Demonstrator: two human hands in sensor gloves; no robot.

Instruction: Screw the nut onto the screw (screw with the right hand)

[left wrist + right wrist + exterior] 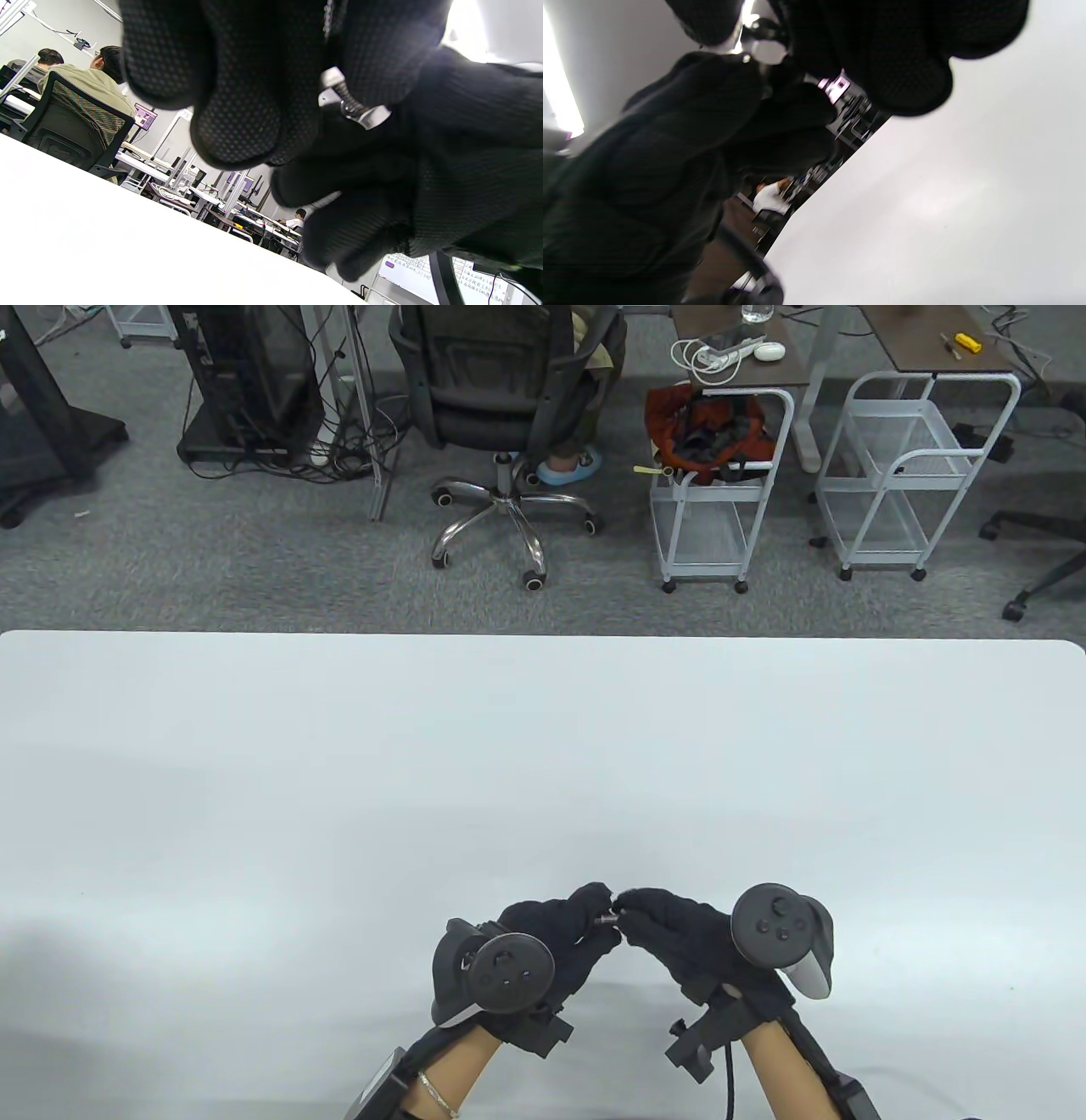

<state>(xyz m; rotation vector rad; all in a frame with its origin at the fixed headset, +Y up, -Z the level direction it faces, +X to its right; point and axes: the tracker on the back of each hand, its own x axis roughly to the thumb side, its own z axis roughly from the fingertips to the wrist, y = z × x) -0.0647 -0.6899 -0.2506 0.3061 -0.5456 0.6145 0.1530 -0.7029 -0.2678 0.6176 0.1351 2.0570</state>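
Observation:
Both gloved hands meet low above the white table [543, 746] near its front edge. My left hand [592, 913] pinches a small silver screw [606, 918] by its head end, with the shaft pointing right. My right hand [633, 911] pinches the nut at the screw's free end. In the left wrist view the screw's head and dark threaded shaft [348, 103] show between the fingertips, with the silver nut [374, 118] on the thread at the right-hand side. In the right wrist view a silver hexagonal piece [768, 51] shows between the fingertips; the rest is hidden by gloves.
The table's far edge [543, 636] runs across the middle of the table view. Beyond it on the floor stand an office chair [509, 415] and two white wire carts [721, 475].

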